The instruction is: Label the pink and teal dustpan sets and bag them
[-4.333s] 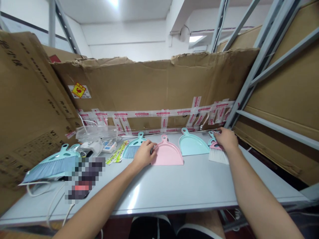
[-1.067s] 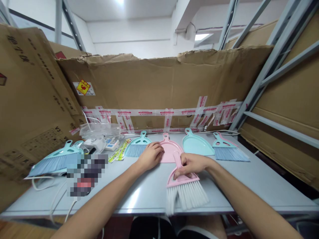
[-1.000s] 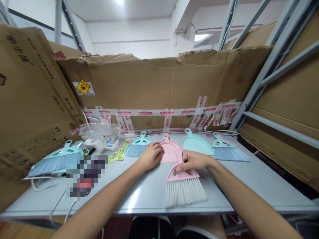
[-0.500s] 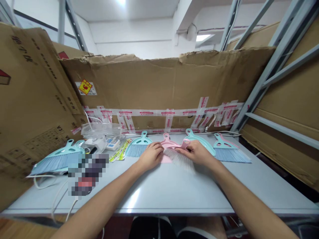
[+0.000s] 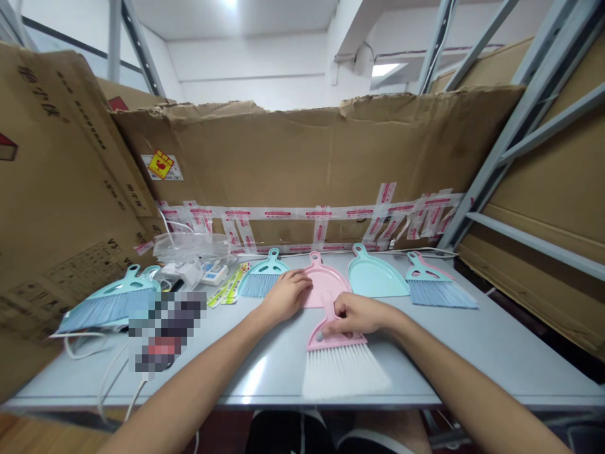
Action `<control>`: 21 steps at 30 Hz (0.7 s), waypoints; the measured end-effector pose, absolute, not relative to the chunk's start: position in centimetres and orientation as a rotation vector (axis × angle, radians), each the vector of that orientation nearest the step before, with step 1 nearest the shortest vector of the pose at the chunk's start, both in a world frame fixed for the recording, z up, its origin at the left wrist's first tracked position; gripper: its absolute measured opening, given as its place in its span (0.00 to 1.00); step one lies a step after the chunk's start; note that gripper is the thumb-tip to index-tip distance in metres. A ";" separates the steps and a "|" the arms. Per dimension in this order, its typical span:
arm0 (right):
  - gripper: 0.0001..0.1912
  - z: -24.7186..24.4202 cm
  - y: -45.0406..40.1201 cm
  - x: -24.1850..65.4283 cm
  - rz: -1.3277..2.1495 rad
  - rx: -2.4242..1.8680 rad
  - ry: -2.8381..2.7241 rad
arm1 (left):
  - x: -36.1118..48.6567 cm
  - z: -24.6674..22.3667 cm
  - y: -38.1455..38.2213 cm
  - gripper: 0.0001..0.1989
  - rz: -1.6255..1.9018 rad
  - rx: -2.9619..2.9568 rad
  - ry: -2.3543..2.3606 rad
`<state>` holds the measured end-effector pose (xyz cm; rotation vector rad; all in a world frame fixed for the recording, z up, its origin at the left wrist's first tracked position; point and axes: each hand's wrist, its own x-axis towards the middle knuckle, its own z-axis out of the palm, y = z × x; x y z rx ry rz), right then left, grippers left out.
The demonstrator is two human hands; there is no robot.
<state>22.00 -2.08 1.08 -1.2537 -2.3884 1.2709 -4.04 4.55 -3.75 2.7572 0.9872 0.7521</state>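
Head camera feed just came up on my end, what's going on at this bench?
The person's right hand grips a pink plastic hand brush with white bristles, its handle over a pink plastic dustpan. The left hand touches that dustpan's edge. A teal plastic dustpan and a teal brush with blue-grey bristles lie to the right on the grey table.

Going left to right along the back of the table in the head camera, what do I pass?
Large teal brush → small teal brush → pink dustpan → teal dustpan → teal brush with pink trim
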 end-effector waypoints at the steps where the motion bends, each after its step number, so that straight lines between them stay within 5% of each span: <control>1: 0.36 1.1 -1.8 22.2 1.166 -1.260 -2.365 | -4.0 -3.8 4.6 0.19 0.763 2.754 0.974; 10: 0.36 2.3 0.2 26.2 0.195 -1.195 -1.980 | -3.8 -3.5 4.3 0.19 0.734 2.751 1.088; 21: 0.36 2.1 1.1 25.8 0.674 -1.177 -1.324 | -3.7 -3.4 4.0 0.24 0.829 2.702 1.036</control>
